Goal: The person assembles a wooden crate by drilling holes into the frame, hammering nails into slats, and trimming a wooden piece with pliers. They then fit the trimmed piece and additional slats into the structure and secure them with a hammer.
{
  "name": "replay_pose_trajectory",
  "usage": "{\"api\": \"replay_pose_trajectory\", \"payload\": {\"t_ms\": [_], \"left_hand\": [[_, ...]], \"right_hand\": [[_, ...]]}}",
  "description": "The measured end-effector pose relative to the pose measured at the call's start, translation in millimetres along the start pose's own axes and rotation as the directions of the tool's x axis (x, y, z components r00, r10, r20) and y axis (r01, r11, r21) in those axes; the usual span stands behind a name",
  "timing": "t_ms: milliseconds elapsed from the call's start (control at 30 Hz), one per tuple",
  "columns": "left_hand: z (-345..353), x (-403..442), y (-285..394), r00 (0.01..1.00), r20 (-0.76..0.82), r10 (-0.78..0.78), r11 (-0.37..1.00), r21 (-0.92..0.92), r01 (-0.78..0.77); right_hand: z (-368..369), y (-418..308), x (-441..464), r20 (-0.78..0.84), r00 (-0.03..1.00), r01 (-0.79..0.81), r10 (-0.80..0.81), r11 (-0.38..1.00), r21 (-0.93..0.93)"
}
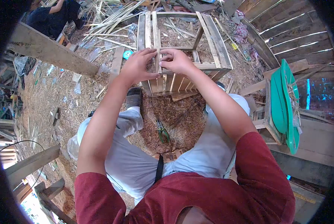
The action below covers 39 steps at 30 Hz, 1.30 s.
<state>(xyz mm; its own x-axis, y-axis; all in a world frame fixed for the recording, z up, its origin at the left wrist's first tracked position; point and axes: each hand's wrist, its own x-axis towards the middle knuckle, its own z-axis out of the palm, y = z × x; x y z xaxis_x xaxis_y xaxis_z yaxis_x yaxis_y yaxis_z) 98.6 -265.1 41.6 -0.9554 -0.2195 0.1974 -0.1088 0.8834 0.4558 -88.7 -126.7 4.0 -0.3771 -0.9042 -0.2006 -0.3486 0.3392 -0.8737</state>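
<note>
A wooden slat crate (pixel 223 68) stands on the ground in front of my knees, its top partly covered by slats. Along the left part of its top runs a narrow wooden slat (pixel 156 39), lying beside another slat. My left hand (pixel 139 66) bends over the near end of these slats, fingertips on the wood and thumb at the front edge. My right hand (pixel 179 61) pinches the narrow slat from the right between thumb and fingers. Green-handled pliers (pixel 162 132) lie on the ground between my legs. A turquoise round object (pixel 127 55), like a tape measure, lies left of the crate.
A wooden post (pixel 55 52) slants in at left. Loose wood strips (pixel 109 18) litter the back, near a seated person (pixel 51 16). To my right, a green plastic basin (pixel 284 106) leans on wooden framing beside a plank wall (pixel 292 30). Wood shavings cover the ground.
</note>
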Motion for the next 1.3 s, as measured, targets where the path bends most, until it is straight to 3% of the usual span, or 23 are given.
{"api": "replay_pose_trajectory", "payload": {"t_ms": [833, 933, 1300], "left_hand": [[-3.8, 0.3, 0.8, 1.0, 0.019, 0.005, 1.0, 0.006, -0.005], [-5.4, -0.1, 3.2, 1.0, 0.011, 0.011, 1.0, 0.011, -0.012], [-6.0, -0.3, 3.0, 0.999, 0.032, -0.002, 1.0, 0.025, 0.001]], "right_hand": [[-3.2, -15.2, -8.8, -0.015, 1.0, -0.008, 0.006, 0.993, -0.119], [-3.5, -13.9, -7.9, 0.015, 1.0, 0.01, -0.01, 1.0, -0.024], [-2.7, -15.5, -8.6, -0.024, 1.0, -0.016, 0.013, 0.99, -0.138]]}}
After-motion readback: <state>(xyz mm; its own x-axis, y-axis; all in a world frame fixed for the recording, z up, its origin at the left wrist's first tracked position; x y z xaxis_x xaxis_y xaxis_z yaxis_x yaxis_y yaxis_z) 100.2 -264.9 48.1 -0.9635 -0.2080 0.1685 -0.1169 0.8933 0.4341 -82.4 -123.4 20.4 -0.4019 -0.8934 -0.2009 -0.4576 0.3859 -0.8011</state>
